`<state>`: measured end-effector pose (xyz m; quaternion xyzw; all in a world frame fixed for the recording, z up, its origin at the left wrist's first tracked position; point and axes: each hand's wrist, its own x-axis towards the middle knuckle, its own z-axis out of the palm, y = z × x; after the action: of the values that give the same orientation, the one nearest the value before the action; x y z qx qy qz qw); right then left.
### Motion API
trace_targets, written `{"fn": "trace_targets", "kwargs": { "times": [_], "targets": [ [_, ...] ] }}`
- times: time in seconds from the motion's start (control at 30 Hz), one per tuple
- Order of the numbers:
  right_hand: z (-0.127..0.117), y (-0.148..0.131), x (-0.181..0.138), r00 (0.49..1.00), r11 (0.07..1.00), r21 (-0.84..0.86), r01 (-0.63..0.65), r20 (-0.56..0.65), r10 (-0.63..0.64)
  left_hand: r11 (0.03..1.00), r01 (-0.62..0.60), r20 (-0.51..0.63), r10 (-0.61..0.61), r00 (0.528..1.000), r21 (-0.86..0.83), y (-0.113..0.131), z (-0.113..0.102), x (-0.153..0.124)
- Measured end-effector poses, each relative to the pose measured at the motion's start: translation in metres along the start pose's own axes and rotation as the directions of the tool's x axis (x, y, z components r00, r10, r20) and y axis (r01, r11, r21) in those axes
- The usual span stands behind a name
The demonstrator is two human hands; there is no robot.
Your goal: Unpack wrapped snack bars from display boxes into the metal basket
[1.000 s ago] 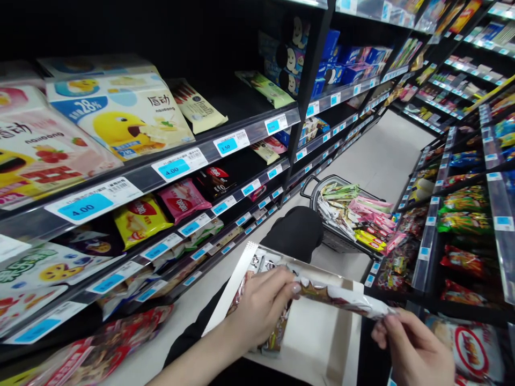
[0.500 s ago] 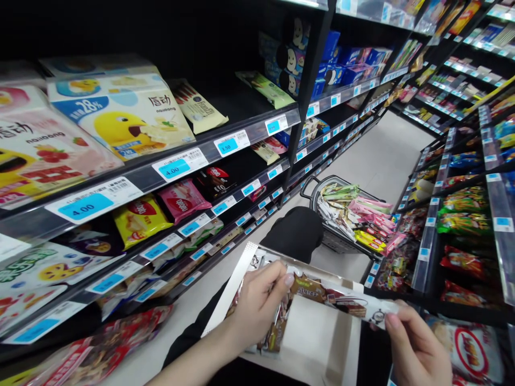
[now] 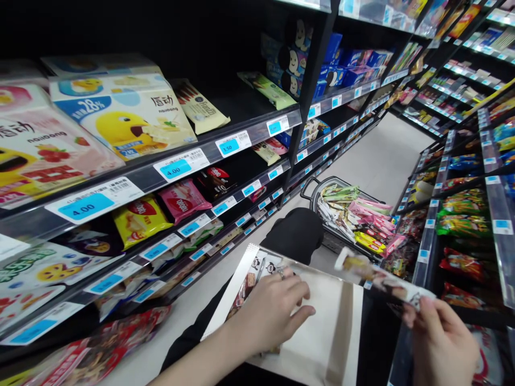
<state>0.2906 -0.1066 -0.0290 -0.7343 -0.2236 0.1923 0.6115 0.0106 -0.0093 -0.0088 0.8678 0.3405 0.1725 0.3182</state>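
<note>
A long thin wrapped wafer bar (image 3: 386,281) is pinched at its near end by my right hand (image 3: 440,327), held out to the right of the box. Its wrapper is white and brown and blurred by motion. My left hand (image 3: 277,305) lies over the open white cardboard box (image 3: 338,321) on my lap, its thumb and fingers apart and nothing in them. Several more wrapped bars (image 3: 243,295) rest in the left part of the box, partly hidden under this hand. Whether its fingers touch them I cannot tell.
A basket (image 3: 333,236) full of packaged snack sticks stands on the aisle floor beyond my knee (image 3: 293,230). Left is a black shelf (image 3: 257,120) with wafer boxes (image 3: 132,112) and price labels. Bagged snacks fill the right rack (image 3: 462,262); a red bag (image 3: 112,338) lies lower left.
My right hand has moved right, drawing the wafer bar clear of the box. My left hand has let go of the bar's other end and its fingers have spread.
</note>
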Motion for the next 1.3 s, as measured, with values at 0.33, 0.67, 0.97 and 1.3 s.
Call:
{"fn": "trace_targets", "kwargs": {
  "times": [0.33,0.67,0.97,1.3],
  "targets": [
    [0.069,0.087,0.135,0.985,0.949,-0.264,-0.170,-0.008,0.174,0.843,-0.027,0.115,-0.042,0.992,0.538,-0.006,0.041,0.001],
    [0.107,0.103,0.150,0.926,0.929,-0.218,-0.300,0.168,0.339,0.853,0.132,0.005,-0.155,0.988,0.506,0.000,0.027,0.011],
    [0.051,0.015,-0.014,0.981,0.976,-0.144,0.164,0.131,-0.146,0.989,0.069,-0.274,-0.102,0.956,-0.128,0.006,-0.001,0.000],
    [0.090,0.006,-0.128,0.516,0.783,-0.009,0.622,0.757,-0.401,0.593,-0.479,-0.701,-0.215,0.680,-0.647,-0.001,0.015,-0.006]
  ]
}}
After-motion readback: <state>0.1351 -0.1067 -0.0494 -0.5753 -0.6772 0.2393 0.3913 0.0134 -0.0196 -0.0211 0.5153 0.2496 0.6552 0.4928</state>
